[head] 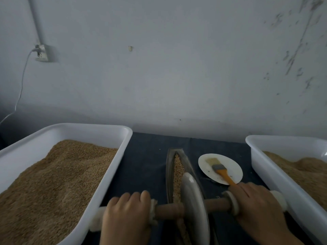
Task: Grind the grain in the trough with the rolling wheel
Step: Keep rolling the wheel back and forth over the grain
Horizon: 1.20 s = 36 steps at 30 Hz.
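Note:
A narrow metal trough [169, 167] lies lengthwise on the dark cloth, with a strip of brown grain [177, 171] along its groove. The grey rolling wheel [193, 204] stands upright in the near part of the trough on a wooden axle [169, 210] with white padded ends. My left hand [126, 212] grips the left handle. My right hand [254, 203] lies over the right handle with its fingers curled round it. The wheel hides the grain under it.
A big white tub [113, 152] of brown grain stands at the left, another white tub [256, 156] with grain at the right. A white plate [233, 174] with an orange-handled brush [220, 169] sits right of the trough. The wall rises just behind.

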Motion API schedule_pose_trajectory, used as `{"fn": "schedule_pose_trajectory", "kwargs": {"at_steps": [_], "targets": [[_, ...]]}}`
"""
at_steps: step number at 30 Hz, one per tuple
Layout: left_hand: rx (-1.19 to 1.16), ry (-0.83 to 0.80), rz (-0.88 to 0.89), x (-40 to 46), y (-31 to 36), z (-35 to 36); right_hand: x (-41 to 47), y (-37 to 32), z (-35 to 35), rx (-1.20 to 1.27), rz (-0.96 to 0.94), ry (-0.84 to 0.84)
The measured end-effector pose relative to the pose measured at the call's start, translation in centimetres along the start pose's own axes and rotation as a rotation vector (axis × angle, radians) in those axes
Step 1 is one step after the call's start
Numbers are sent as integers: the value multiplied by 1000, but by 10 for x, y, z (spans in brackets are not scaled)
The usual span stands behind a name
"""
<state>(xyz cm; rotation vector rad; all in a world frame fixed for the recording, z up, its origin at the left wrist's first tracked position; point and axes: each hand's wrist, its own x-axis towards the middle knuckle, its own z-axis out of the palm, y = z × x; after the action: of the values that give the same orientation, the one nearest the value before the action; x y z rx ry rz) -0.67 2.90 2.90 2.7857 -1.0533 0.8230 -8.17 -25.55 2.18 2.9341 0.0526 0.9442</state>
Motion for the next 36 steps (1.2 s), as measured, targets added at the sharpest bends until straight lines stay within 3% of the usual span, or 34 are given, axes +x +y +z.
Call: {"fn": "schedule_pose_trajectory", "kwargs": {"at_steps": [2,3,6,10,14,21,25,29,33,36], "targets": [[-110,-201,-89,22,11,7,16,8,18,-36,32,-61],[11,-271,-162,37,11,13,24,13,29,-47,58,-109],[58,-139,-205,75,6,21,49,26,51,37,187,-223],[155,-124,-258,108,4,31,69,27,67,70,271,-161],[122,-126,-272,96,-3,35,61,24,58,-24,198,-51],[-55,-212,-124,31,3,2,5,3,5,-64,31,57],[-165,-102,8,-6,8,-25,-37,-4,-25,-36,-9,103],[-122,-73,57,-13,10,-30,-42,-4,-37,-22,-44,97],[-142,-91,-3,4,8,-4,-24,0,-11,-43,10,54],[-33,-152,-145,35,-2,23,10,5,14,-105,54,62]]}}
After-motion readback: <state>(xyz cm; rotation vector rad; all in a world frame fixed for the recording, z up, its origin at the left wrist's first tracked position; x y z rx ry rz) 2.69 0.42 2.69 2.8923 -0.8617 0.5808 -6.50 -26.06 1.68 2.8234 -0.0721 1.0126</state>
